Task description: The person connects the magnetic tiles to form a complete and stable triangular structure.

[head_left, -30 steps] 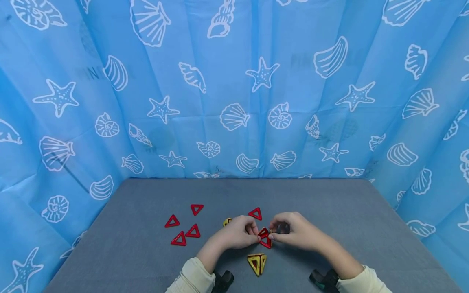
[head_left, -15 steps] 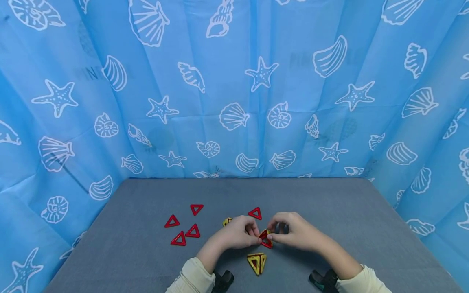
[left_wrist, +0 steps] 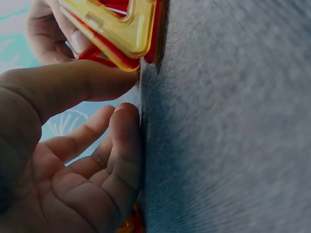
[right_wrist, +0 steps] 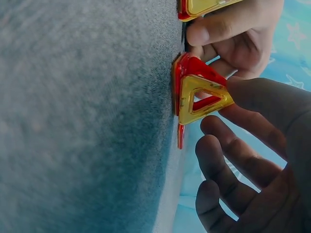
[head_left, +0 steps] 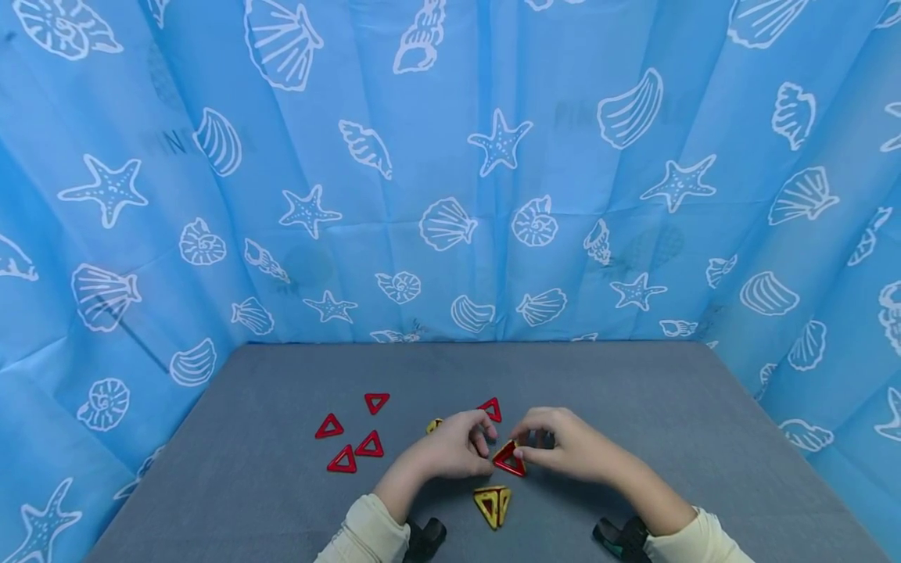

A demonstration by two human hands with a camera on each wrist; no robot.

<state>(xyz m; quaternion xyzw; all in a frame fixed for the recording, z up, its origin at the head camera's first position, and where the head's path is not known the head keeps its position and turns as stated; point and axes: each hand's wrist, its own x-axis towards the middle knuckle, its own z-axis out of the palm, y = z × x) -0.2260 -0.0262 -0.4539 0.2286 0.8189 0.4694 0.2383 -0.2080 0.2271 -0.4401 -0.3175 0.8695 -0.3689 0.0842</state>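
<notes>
The person's right hand (head_left: 566, 444) pinches a red-and-yellow triangular assembly (head_left: 510, 461) between the thumb and a finger, with the remaining fingers spread apart and bent beyond it. The assembly, built from translucent hollow-centred triangular tiles, is near the middle of the gray tabletop (head_left: 619, 383), between the two hands; its lower edge rests on the cloth-like surface, and a yellow face appears in the right wrist view, with red tiles adjoining it at an angle.

The left hand (head_left: 450, 450) is just left of the assembly, its fingers relaxed and slightly bent, the thumb and fingertips apart and gripping nothing. Whether the thumb touches the assembly cannot be told.

A yellow-faced assembly (head_left: 492, 507) with red edges rests just on the near side, two yellow faces meeting along a ridge. A yellow piece (head_left: 434, 425) is mostly hidden behind the left hand. A lone red tile (head_left: 493, 410) lies on the far side, partly covered by the same hand.

Four red triangular tiles (head_left: 342, 460) lie flat farther left, well apart from the assembly. Pale sleeves (head_left: 373, 532) cover the forearms, and black wrist devices (head_left: 425, 539) show below. A blue curtain (head_left: 450, 172) with white shells and starfish hangs along the far side.
</notes>
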